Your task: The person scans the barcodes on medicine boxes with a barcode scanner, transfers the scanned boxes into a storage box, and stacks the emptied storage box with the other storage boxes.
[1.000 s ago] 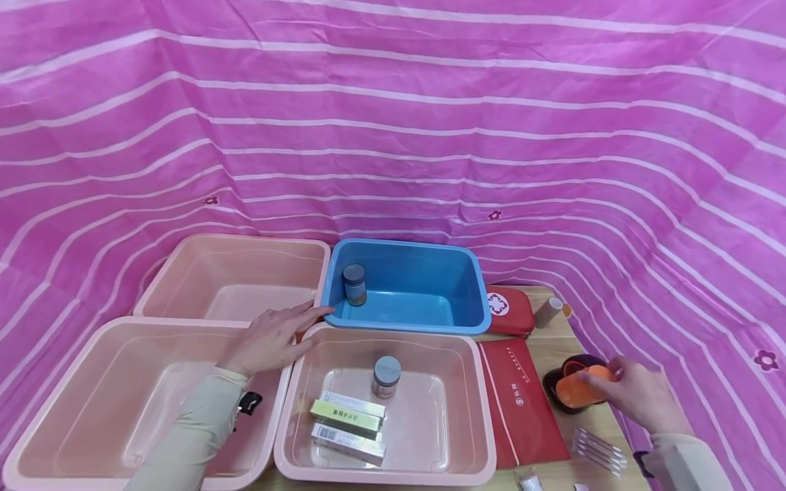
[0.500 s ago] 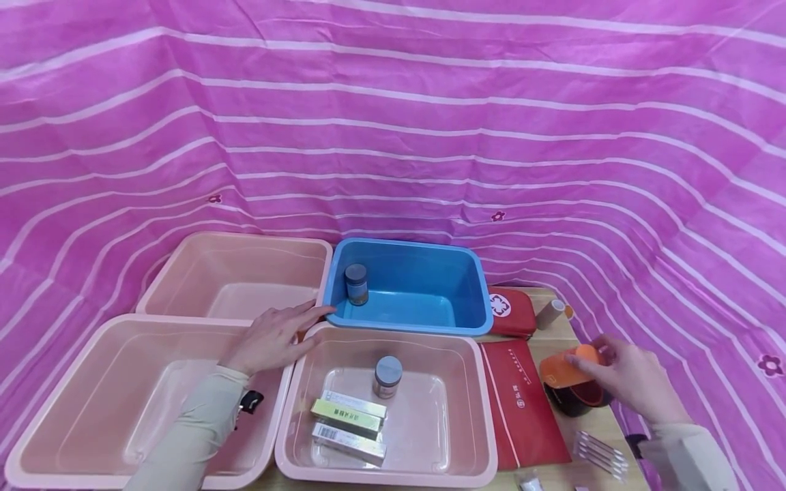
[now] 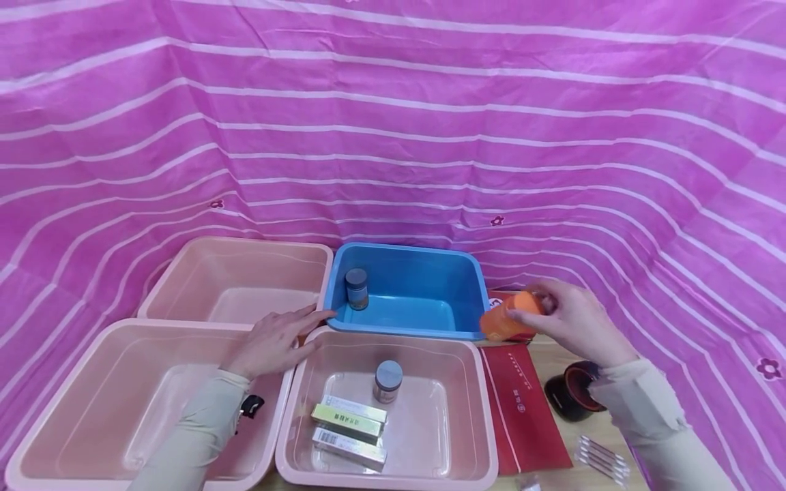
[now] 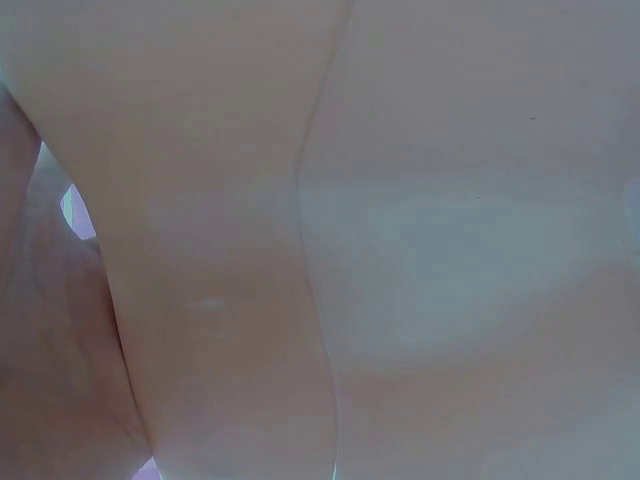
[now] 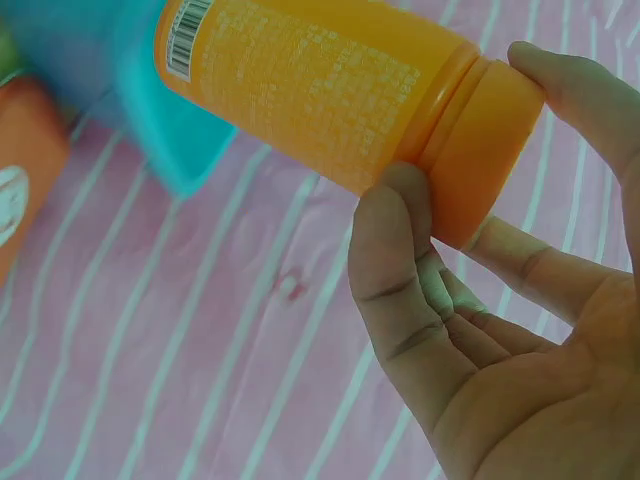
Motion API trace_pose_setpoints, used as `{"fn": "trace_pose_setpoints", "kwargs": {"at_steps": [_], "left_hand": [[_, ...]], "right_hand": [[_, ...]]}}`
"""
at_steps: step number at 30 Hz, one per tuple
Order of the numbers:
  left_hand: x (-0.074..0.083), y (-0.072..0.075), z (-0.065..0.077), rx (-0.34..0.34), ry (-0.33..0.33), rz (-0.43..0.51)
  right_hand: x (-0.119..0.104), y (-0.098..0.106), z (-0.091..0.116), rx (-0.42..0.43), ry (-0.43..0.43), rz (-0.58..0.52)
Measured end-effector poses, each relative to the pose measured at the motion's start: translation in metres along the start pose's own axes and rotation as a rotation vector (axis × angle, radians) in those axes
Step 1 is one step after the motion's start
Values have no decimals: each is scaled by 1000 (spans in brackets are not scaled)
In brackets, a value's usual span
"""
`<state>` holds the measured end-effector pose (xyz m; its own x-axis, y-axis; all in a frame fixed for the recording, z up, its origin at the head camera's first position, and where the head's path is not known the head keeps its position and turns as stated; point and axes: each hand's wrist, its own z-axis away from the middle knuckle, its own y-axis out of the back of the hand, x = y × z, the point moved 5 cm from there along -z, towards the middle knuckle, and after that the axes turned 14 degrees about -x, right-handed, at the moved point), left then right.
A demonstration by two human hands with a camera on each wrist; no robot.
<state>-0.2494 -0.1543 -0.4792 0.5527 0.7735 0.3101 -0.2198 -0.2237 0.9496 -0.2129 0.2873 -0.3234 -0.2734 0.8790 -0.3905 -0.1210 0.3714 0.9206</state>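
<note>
An orange pill bottle [image 3: 502,322] with an orange cap is pinched near the cap between the thumb and fingers of my right hand [image 3: 574,322]. It is tilted, its base at the right front corner of the blue bin [image 3: 402,333]. The right wrist view shows a barcode and fine print on the bottle [image 5: 310,85]. My left hand [image 3: 273,344] rests with extended fingers where the bin rims meet, its fingertips at the blue bin's left front corner. A jar [image 3: 357,290] stands inside the blue bin. Mostly pink bin wall [image 4: 220,250] fills the left wrist view.
The front pink bin [image 3: 393,477] holds a grey-lidded jar [image 3: 388,382] and several slim boxes [image 3: 346,419]. Two more pink bins stand left. On the right lie a red pouch [image 3: 525,416], a black cup-like container [image 3: 571,395] and cotton swabs [image 3: 602,457]. Striped cloth surrounds the table.
The right hand has lifted the orange bottle away from the black container and carried it left and back to the blue bin's corner. The left hand stays in place.
</note>
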Motion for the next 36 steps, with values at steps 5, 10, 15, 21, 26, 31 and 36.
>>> {"fn": "trace_pose_setpoints", "kwargs": {"at_steps": [5, 10, 15, 21, 26, 31, 36], "left_hand": [[1, 1, 0, -1, 8, -10], [4, 2, -1, -1, 11, -8], [5, 2, -2, -3, 14, -7], [2, 0, 0, -20, 36, 10], [2, 0, 2, -17, 32, 3], [1, -1, 3, -7, 28, -5], [1, -1, 2, -5, 28, -9]], "right_hand": [[-22, -12, -38, -82, 37, -95], [-42, -32, -81, -156, 108, -125], [-63, -59, -120, -235, 164, -110], [-86, -101, -162, -360, 126, -97], [-97, -137, -195, -440, 94, -5], [-103, -163, -222, -502, 48, 130], [-104, -177, -241, -519, 8, 186]]}}
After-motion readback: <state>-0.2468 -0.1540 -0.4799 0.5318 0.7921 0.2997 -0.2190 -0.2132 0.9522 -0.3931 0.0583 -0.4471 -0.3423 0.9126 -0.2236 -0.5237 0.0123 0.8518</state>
